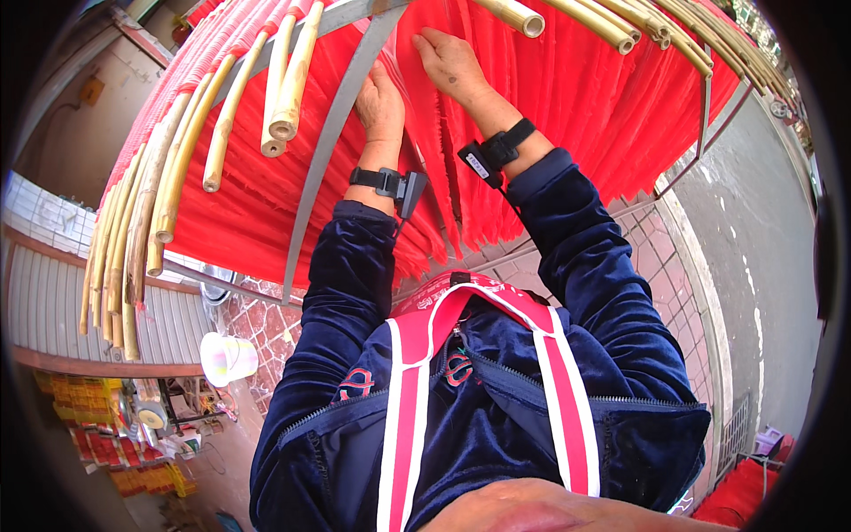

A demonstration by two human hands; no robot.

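Long red sheets [523, 133] hang close together from bamboo poles, and I cannot tell whether they are cloth or paper. My left hand [381, 105] is among them, just right of a grey metal bar [330, 151], its fingers closed on a sheet's edge and partly hidden by the red folds. Slightly higher and to the right, my right hand [452, 66] is closed on the red sheet too, its fingertips bent in toward the left hand. A narrow dark gap shows between the sheets below my hands. Each wrist wears a black strap with a small device.
Bamboo pole ends [284, 124] jut toward me at the upper left, with more pole ends [625, 40] at the upper right. A metal rack frame [705, 115] holds them. A white bucket [229, 358] stands on the paving at left. A grey road [762, 230] runs along the right.
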